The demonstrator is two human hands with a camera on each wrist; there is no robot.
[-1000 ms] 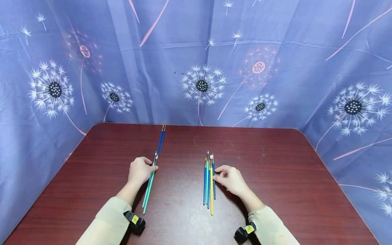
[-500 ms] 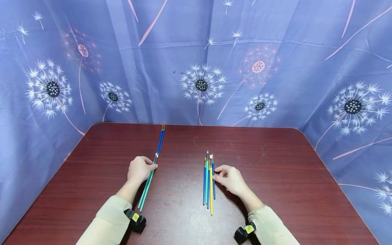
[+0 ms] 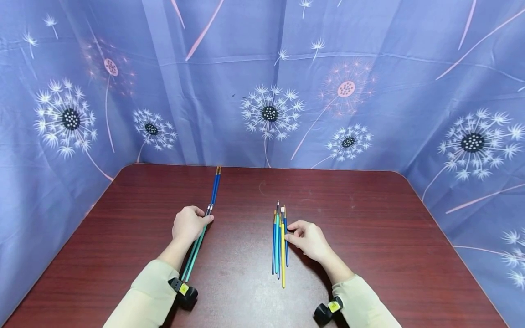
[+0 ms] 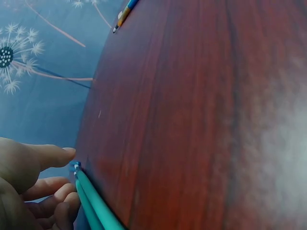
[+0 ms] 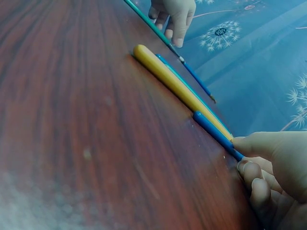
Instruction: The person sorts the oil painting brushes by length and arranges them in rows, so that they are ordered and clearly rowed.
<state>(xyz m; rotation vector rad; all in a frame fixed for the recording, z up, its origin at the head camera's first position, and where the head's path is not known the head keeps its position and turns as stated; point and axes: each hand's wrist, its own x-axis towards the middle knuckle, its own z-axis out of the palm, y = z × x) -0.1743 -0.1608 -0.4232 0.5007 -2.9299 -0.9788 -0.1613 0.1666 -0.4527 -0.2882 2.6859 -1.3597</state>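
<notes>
My left hand [image 3: 188,224] holds two green-handled paintbrushes [image 3: 195,255] near their white-tipped bristle ends. Its thumb lies on one side of them and its fingers bend on the other in the left wrist view. Their tips meet the handle ends of two blue paintbrushes [image 3: 215,187] lying toward the back edge. At centre, my right hand [image 3: 312,242] pinches the outermost blue paintbrush [image 5: 213,129] of a bundle, its thumb right at the yellow paintbrush [image 3: 283,262] beside it. Teal [image 3: 277,246] and blue paintbrushes [image 3: 273,253] lie side by side to the left of the yellow one.
The dark red wooden table [image 3: 369,209] has rounded back corners. A blue curtain [image 3: 213,91] printed with dandelions hangs behind it and at both sides. Each sleeve carries a black wrist camera [image 3: 186,296].
My left hand has shifted slightly away from me with the green paintbrushes. Their handle ends have swung left and their tips now line up with the blue pair. My right hand stays put.
</notes>
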